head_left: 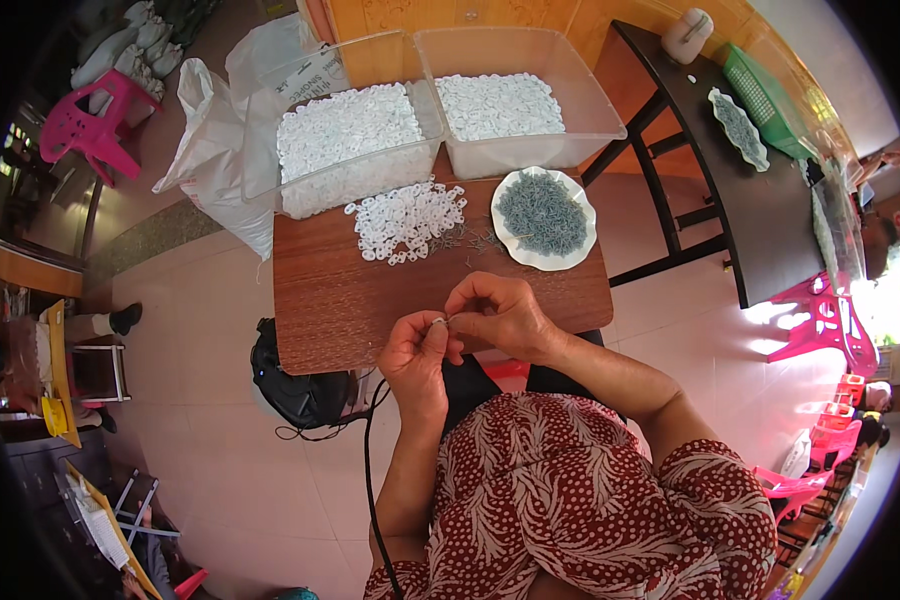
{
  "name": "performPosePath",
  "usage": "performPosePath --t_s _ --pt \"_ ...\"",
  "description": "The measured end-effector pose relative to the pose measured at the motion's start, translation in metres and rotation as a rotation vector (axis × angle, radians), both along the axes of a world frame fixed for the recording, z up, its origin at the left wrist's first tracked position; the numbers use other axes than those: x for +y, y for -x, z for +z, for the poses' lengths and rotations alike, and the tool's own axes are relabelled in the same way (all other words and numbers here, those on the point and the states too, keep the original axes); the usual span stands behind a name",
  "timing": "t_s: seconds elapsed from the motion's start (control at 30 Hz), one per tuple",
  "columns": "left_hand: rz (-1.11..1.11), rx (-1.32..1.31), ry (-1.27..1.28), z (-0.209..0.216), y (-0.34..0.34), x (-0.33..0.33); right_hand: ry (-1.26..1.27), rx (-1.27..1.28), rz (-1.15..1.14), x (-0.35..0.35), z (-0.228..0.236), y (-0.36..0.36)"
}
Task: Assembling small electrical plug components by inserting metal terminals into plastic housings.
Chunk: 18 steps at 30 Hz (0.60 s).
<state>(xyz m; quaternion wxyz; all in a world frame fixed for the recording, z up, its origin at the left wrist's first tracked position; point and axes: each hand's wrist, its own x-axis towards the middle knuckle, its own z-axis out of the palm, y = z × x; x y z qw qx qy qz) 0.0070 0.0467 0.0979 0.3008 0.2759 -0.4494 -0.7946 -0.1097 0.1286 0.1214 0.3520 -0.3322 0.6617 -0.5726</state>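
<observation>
- I see my left hand and right hand meeting just past the near edge of the worktop; the fingers of both are pinched together on one tiny part, too small to tell whether ring or pin
- a loose heap of white rings lies toward the far edge, the white plate of grey pins at the far right corner; two clear bins of rings stand behind
- I judge the risk is a slip: the part is held off the worktop over my lap, so a loosened pinch could drop it to the floor; stray pins beside the plate could prick a reaching hand
</observation>
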Motion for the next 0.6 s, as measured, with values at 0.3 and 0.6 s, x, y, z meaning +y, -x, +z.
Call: performPosePath --t_s 0.3,0.6 --pt "0.079 0.023 0.043 -0.006 0.001 0.006 0.019 -0.196 -0.013 -0.002 -0.003 -0.009" --pt "0.086 -0.061 -0.084 -0.015 -0.001 0.002 -0.026 -0.002 -0.018 -0.004 -0.017 -0.007"
